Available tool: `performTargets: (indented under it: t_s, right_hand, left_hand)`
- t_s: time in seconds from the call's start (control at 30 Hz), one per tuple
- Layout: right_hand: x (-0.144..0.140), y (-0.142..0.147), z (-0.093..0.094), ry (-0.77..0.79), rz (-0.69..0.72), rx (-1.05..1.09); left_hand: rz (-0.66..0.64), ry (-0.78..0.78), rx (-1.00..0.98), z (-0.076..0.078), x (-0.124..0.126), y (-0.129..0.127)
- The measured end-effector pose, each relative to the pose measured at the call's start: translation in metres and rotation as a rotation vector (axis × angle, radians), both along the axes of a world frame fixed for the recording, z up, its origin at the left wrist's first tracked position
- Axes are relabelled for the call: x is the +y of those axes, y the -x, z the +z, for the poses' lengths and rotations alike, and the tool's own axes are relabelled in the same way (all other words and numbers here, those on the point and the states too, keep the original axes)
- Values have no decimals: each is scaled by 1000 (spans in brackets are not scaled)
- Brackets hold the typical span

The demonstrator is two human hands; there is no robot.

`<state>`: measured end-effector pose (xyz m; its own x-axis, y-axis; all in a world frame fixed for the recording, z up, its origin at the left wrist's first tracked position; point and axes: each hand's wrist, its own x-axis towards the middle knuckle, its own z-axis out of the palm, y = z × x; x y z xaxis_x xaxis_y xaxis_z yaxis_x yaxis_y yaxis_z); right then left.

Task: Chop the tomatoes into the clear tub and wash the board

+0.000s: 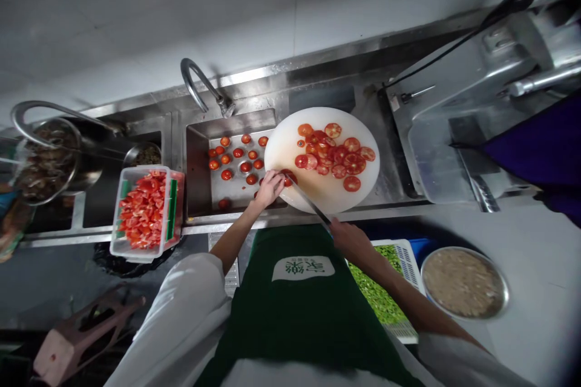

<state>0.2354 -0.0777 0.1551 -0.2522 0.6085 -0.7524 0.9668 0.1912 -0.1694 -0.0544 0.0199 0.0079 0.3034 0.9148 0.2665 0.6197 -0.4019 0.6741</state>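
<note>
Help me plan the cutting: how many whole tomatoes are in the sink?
About 15 tomatoes sit on the sink floor, left of the cutting board; the left hand may hide others.

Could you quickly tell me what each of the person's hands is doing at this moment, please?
Left hand: closed over a tomato on the round cutting board.
Right hand: closed on the knife, blade at the tomato.

White logo patch on green apron [303,268], characters unreadable
</note>
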Motion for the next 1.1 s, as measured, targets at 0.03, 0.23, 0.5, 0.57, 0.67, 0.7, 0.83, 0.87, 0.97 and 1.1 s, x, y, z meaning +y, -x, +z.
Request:
performTargets:
  t_s: [0.03, 0.23, 0.5, 0.57, 0.67, 0.7, 0.83, 0.87, 0.97, 1.1]
  right_hand:
    - [-15, -20, 2, 17, -5, -39]
    - [-46, -79, 2, -10, -66, -100]
    - [-20, -21, -35, -136, -170, -25]
    - [-17, -9, -42, -144, -170, 9]
    - [-11, 1, -47, -146, -135, 52]
    - [-9, 3, -47, -146, -123, 51]
    - [-2, 3, -44, -143, -89, 16]
    - [-2, 3, -41, -143, -88, 8]
    - [-7, 7, -28, -148, -96, -3]
    - [-16, 18, -5, -138, -90, 18]
  left_hand:
    - [-15, 20, -2, 5, 3, 3]
    - [-475, 262, 222, 41, 47, 15]
    - [-380, 390, 321, 28, 51, -10]
    - [-135, 375, 269, 18, 30, -22]
    - [112, 324, 182, 7, 2, -35]
    - [146, 293, 151, 5, -5, -37]
    - [170, 123, 52, 5, -19, -29]
    - [170, 86, 49, 6, -20, -25]
    - [110, 3, 84, 5, -18, -18]
    - [-49, -58, 95, 2, -9, -18]
